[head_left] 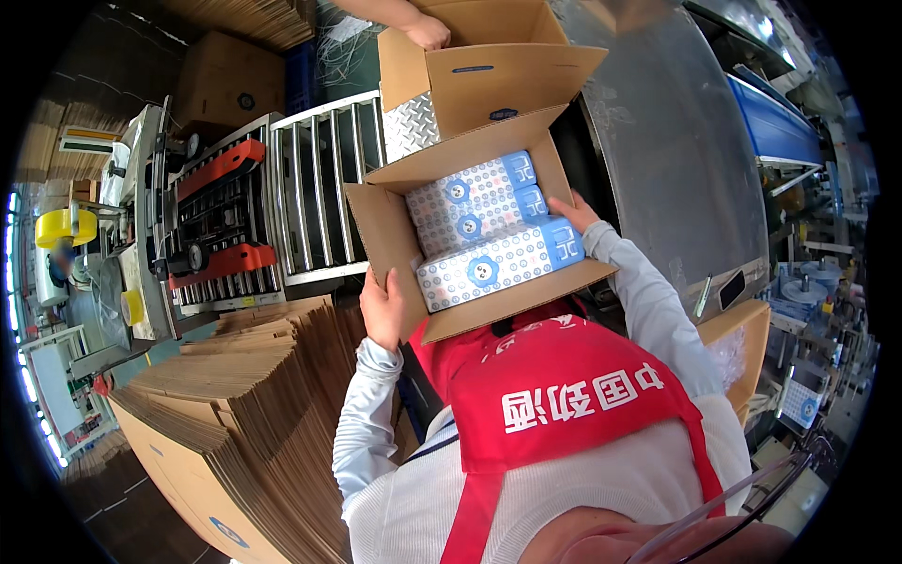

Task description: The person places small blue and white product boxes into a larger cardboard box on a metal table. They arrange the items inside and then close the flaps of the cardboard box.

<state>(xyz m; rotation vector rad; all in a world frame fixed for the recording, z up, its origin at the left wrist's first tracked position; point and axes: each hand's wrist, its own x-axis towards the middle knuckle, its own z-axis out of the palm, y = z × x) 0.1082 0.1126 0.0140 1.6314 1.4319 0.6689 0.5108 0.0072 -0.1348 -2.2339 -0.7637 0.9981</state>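
I hold an open brown cardboard box (381,230) against my chest, flaps spread. Inside lie three blue-and-white patterned packs (484,230) side by side. My left hand (383,310) grips the box's left wall near the lower corner. At the box's right side my right hand (573,211) presses on the end of the packs and the box edge. My grey sleeves and red apron (564,395) fill the lower middle.
A second open box (489,80) stands beyond mine, another person's hand (427,33) on its rim. A roller conveyor (319,188) and a sealing machine with orange parts (221,211) lie left. Flat cardboard stacks (235,395) sit lower left; a steel surface (667,160) runs right.
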